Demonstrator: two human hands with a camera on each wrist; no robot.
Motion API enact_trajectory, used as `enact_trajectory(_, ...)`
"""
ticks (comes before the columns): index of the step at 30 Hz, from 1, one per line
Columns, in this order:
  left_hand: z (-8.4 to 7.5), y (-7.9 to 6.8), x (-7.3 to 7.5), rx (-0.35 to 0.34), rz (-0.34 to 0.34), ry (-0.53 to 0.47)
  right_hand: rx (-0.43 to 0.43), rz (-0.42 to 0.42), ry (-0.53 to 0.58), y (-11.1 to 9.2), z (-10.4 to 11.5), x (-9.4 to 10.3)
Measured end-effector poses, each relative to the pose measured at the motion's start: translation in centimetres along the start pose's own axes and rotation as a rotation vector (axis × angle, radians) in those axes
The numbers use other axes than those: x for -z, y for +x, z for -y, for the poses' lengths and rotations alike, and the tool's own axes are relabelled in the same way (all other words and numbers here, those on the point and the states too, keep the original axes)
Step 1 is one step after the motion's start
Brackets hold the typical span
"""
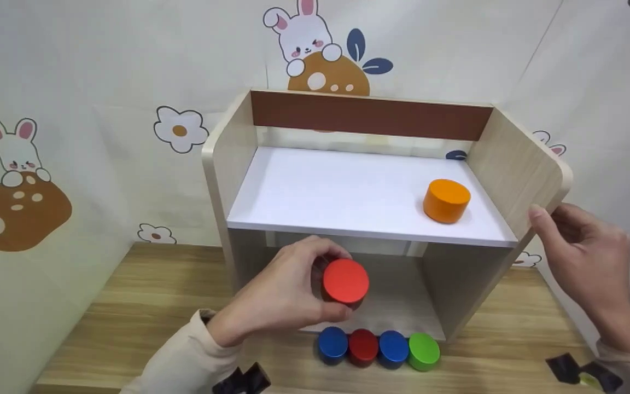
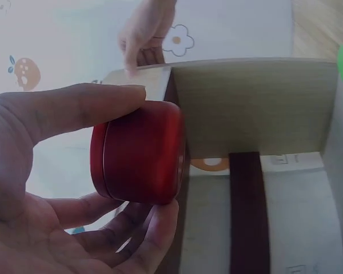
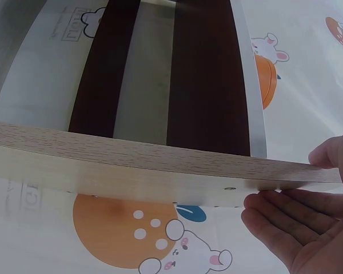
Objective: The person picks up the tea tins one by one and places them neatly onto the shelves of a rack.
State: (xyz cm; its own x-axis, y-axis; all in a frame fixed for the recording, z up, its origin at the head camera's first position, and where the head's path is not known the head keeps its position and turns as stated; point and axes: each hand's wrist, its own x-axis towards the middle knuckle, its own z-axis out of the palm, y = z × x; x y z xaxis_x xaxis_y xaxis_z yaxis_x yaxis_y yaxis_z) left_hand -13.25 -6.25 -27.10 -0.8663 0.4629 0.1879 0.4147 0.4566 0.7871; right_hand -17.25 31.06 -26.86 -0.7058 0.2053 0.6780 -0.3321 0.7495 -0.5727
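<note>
My left hand [image 1: 287,290] holds a red round tin [image 1: 346,282] between thumb and fingers, in front of the lower opening of a small wooden shelf [image 1: 372,232]. The left wrist view shows the tin's shiny side [image 2: 142,151] with a seam near one end. At the shelf's right side panel [image 1: 523,164], my right hand [image 1: 594,254] grips the front edge, thumb on the inner side and fingers outside. In the right wrist view, its fingers [image 3: 291,220] lie against the panel's outer face. An orange round tin [image 1: 446,201] stands on the white upper board, towards the right.
A row of small round tins stands on the wooden table [image 1: 167,312] before the shelf: blue [image 1: 332,345], dark red [image 1: 363,347], blue [image 1: 393,349] and green [image 1: 424,351]. A brown back rail [image 1: 369,115] crosses the shelf's top. Rabbit-patterned sheeting [image 1: 101,65] hangs behind.
</note>
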Motion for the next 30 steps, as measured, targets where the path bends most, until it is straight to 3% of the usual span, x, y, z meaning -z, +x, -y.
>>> enact_trajectory(11,-2.6,1.7,1.1,0.015,0.041,0.009,-0.018,0.015,-0.015,0.0,0.0,0.1)
enact_trajectory(22,-4.3,4.3,2.4,-0.024,0.078,0.005,-0.023,0.025,-0.025,0.0,0.1,0.1)
enact_trajectory(30,-5.3,6.1,3.3,-0.033,0.067,0.028,-0.009,0.012,-0.018,0.0,0.2,0.1)
